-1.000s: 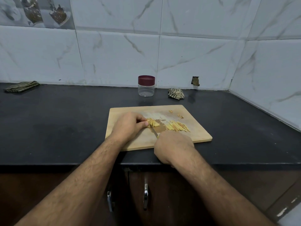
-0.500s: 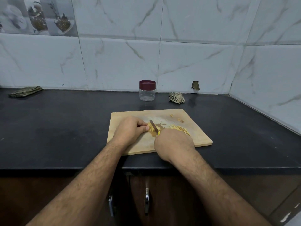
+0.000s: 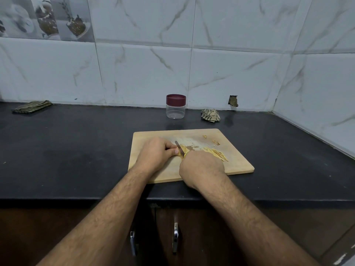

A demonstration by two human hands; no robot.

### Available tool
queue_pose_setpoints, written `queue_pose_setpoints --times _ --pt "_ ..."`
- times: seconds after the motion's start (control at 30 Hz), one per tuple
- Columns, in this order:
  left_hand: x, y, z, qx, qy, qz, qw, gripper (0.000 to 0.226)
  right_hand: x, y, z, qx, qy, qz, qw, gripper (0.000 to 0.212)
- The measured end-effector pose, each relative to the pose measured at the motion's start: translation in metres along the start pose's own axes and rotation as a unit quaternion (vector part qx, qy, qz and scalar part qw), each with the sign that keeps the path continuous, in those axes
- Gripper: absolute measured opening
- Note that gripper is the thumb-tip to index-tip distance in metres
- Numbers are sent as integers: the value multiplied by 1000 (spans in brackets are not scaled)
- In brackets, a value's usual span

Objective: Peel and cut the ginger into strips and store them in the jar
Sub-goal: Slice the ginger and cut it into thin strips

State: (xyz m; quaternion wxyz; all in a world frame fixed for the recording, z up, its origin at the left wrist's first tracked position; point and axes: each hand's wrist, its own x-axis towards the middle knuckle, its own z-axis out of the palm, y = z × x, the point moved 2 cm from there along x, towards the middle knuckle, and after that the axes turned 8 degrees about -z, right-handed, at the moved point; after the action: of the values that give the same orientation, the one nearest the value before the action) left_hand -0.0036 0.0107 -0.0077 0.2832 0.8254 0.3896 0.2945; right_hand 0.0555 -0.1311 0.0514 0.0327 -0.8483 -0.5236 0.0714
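A wooden cutting board (image 3: 236,160) lies on the black counter. My left hand (image 3: 156,153) holds a small yellow piece of ginger (image 3: 182,150) down on the board with curled fingers. My right hand (image 3: 201,167) grips a knife (image 3: 179,146) whose blade stands right beside the left fingertips, on the ginger. A pile of cut ginger strips (image 3: 218,153) lies just right of my right hand. A clear jar (image 3: 176,108) with a maroon lid on stands behind the board near the wall.
A few peel scraps (image 3: 215,141) lie at the board's far right. A crumpled cloth (image 3: 210,115) sits right of the jar, a folded cloth (image 3: 31,106) at the far left by the wall. The side wall closes the counter on the right.
The knife has moved left from the cut strips to the ginger piece at my left fingertips. The camera has tilted up a little.
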Motion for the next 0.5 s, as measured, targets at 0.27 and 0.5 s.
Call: queue_pose_setpoints --times 0.27,0.5 --pt "1 -1 0 14 -4 -7 1000 9 0 1 3 -12 9 1 1000 30" --pt "0 0 0 9 -2 -12 1000 9 0 0 3 -16 7 -2 1000 31"
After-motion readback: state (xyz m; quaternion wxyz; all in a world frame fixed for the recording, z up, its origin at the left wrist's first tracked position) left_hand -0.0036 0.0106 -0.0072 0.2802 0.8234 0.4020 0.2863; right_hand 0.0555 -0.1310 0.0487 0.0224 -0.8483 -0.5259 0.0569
